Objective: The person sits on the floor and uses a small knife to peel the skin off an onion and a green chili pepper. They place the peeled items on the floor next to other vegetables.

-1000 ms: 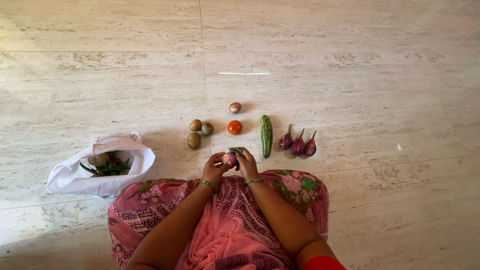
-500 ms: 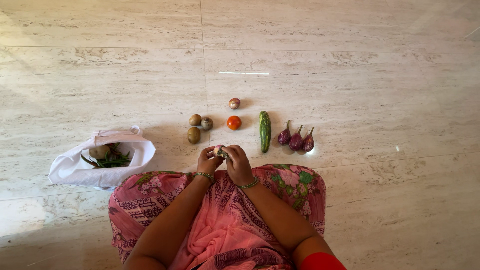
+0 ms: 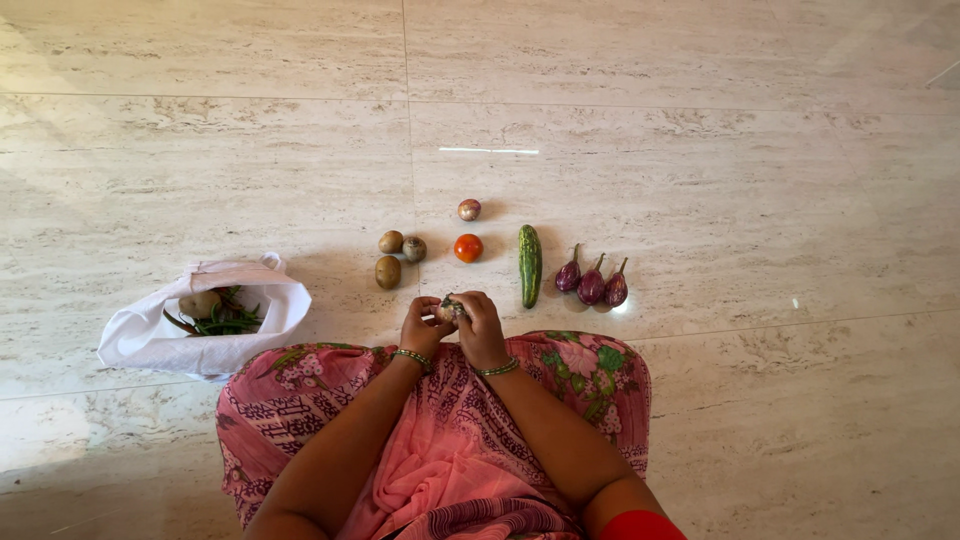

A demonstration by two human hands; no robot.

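My left hand [image 3: 421, 327] and my right hand [image 3: 480, 325] meet in front of my knees, both closed around a small purple eggplant [image 3: 446, 311] with a green stem cap. My fingers hide most of it. Both wrists wear green bangles. Just beyond my hands on the floor lie three potatoes [image 3: 390, 259], a red tomato [image 3: 468, 247], an onion [image 3: 469, 209], a green cucumber [image 3: 530, 264] and three small purple eggplants [image 3: 592, 283] in a row.
A white plastic bag [image 3: 205, 318] lies open on the floor at my left, with green chillies and a round pale vegetable inside. My lap is covered by pink patterned cloth [image 3: 450, 440]. The floor is beige marble tile.
My hands have closed more tightly over the small eggplant and drawn slightly left and toward me. The right hand now covers its stem end. The vegetables on the floor have not moved.
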